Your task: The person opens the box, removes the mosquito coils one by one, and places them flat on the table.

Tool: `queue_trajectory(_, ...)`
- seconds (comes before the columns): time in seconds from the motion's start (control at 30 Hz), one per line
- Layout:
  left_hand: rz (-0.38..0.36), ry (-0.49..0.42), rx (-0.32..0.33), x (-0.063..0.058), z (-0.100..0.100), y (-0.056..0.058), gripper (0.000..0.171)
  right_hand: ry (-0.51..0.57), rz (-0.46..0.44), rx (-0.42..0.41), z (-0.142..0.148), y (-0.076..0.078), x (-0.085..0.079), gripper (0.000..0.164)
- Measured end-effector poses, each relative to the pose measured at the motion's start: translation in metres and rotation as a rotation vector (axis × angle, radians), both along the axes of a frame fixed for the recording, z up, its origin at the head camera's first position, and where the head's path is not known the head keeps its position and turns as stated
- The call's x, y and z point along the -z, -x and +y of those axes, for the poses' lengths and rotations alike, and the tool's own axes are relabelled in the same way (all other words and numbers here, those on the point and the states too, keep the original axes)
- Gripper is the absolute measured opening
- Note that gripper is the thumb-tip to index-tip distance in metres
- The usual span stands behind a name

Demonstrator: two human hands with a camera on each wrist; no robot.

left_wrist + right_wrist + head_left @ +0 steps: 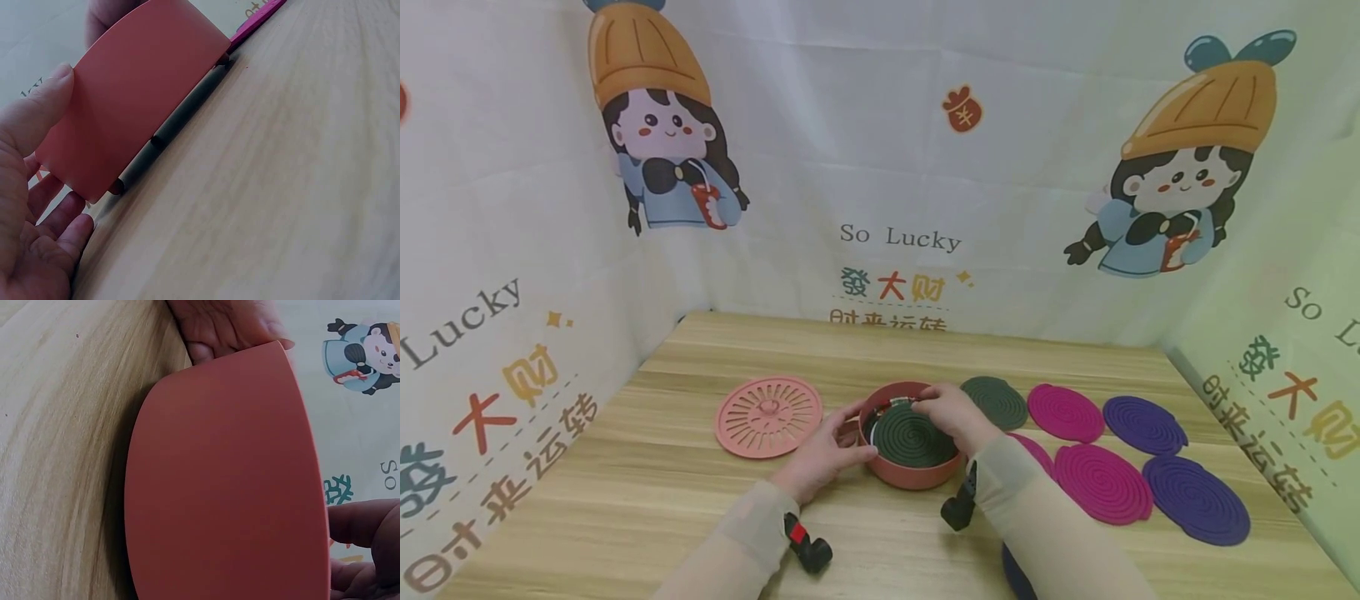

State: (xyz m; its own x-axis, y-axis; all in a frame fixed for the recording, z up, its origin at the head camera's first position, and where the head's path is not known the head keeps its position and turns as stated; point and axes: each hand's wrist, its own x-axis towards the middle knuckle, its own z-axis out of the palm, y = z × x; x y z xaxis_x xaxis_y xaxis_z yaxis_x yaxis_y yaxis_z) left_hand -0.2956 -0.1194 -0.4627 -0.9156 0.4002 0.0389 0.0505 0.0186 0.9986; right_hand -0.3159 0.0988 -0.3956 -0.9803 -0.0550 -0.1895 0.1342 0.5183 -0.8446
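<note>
A round salmon-red mosquito coil box (910, 477) stands on the table, its top off. My left hand (827, 454) grips its left side, thumb against the outer wall (131, 106) and fingers curled around the side and lower edge. Inside the box lies a dark green mosquito coil (913, 435). From the right, my right hand (955, 412) reaches over the rim and pinches the coil's far edge; the wall hides part of these fingers (359, 522) in the right wrist view. A pink slotted lid (769, 418) lies flat to the left.
Right of the box lie another green coil (996, 402), magenta coils (1103, 483) and purple coils (1197, 500). My right forearm partly covers a magenta coil (1033, 450) and a dark blue one (1017, 575). A printed cloth (880, 167) hangs behind the table.
</note>
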Motion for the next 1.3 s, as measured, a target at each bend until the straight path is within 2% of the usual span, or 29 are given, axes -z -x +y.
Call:
queue_trajectory(0.23,-0.003,0.013,-0.004,0.001,-0.001,0.001,0.077,-0.071,0.013,-0.021,-0.003,0.001,0.003,0.036)
queue_trajectory(0.63,0.009,0.030,-0.004,0.001,-0.001,0.001,0.078,-0.037,0.033,0.048,-0.006,-0.001,0.005,0.039)
queue_trajectory(1.1,-0.001,0.030,-0.011,0.000,0.000,0.000,0.079,0.061,0.032,0.161,-0.016,-0.006,0.004,0.044)
queue_trajectory(1.3,-0.004,0.030,-0.011,0.001,0.000,0.000,0.078,0.161,0.031,0.209,-0.020,-0.009,0.005,0.041)
